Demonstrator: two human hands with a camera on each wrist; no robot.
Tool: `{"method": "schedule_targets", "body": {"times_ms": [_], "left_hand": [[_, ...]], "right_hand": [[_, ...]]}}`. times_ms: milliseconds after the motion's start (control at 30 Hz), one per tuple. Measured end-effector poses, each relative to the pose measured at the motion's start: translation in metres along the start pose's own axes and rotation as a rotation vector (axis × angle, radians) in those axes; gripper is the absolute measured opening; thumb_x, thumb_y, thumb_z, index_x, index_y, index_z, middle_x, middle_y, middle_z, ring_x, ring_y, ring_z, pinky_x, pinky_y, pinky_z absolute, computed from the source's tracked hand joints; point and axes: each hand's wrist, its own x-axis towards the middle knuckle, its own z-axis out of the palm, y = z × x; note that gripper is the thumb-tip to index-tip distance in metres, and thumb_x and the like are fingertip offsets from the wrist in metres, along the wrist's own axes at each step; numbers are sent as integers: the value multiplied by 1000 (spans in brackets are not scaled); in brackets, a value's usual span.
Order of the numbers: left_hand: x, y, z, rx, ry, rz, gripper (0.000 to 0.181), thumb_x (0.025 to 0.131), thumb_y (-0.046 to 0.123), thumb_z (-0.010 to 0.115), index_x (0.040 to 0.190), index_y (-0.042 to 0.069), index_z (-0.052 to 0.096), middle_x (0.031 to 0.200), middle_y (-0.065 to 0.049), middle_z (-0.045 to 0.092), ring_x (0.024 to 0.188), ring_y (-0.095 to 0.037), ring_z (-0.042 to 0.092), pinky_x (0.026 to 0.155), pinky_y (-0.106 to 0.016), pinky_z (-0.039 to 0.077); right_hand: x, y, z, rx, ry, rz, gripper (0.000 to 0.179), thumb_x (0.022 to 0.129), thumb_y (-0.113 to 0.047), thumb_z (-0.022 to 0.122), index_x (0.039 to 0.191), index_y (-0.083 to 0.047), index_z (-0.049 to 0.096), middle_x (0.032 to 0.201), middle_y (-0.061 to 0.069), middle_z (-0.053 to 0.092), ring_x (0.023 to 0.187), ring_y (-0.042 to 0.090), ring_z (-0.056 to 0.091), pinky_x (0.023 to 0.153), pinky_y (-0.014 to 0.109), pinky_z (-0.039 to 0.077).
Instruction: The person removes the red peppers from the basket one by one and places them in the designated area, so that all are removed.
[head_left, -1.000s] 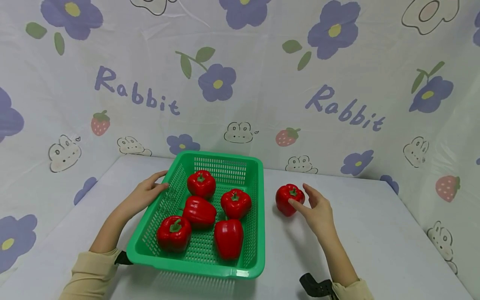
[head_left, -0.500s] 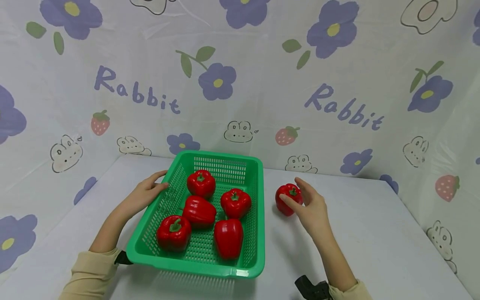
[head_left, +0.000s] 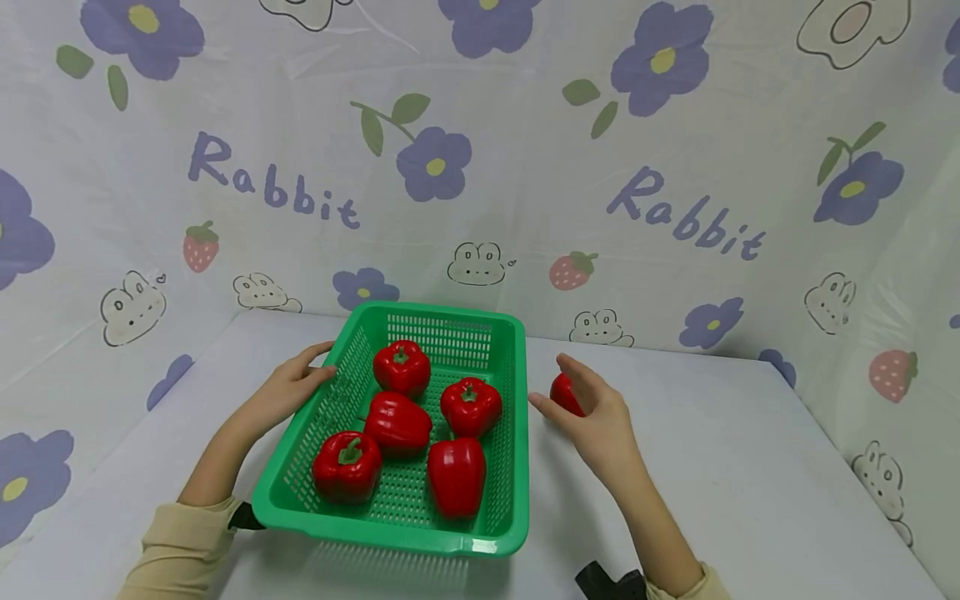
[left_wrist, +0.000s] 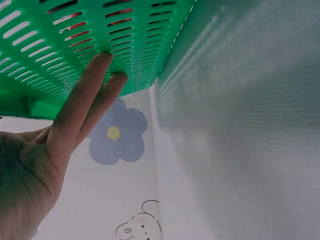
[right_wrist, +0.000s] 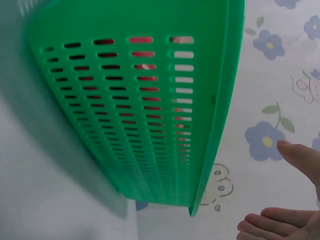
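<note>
A green plastic basket (head_left: pixel 390 540) with slotted walls stands on the table, holding several red bell peppers such as the upright bell pepper (head_left: pixel 348 467) at its near left. My left hand (head_left: pixel 288 390) grips its left side, thumb at the rim; in the left wrist view, fingers (left_wrist: pixel 82 95) lie along the outer wall. My right hand (head_left: pixel 600 425) hovers right of the basket, thumb and fingers spread, nothing held. Partly hidden behind it, another red bell pepper (head_left: pixel 564 394) lies on the table. The right wrist view shows that hand (right_wrist: pixel 285 225) apart from the basket wall (right_wrist: pixel 200 115).
The white table (head_left: pixel 720 467) extends right of the basket. Behind it hangs a white cloth (head_left: pixel 525 208) printed with flowers, rabbits and strawberries. A black wrist mount (head_left: pixel 611 583) shows beside the right sleeve.
My right hand has moved left, away from around the loose bell pepper to in front of it, towards the basket. The left hand, basket and peppers have stayed in place.
</note>
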Motion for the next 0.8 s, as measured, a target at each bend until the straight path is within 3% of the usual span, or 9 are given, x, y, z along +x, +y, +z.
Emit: {"method": "schedule_targets", "body": {"times_ms": [367,800], "left_hand": [[-1,0,0,-5,-4,5,60,105,30,43,154,3,22,121,-30,64,96,-27,70,79,-34,57],[0,1,1,-10,-2,4,61,105,30,43,154,3,22,121,-30,64,97,-28,70,80,-35,57]], "right_hand": [[-8,-10,19,25,-34,-59,71,85,-35,75,146,-13,44,150,8,47,141,32,42,103,44,45],[-12,-11,35,37,-89,-54,73,83,-34,78,145,-14,46,148,6,50,140,31,43,100,45,49]]}}
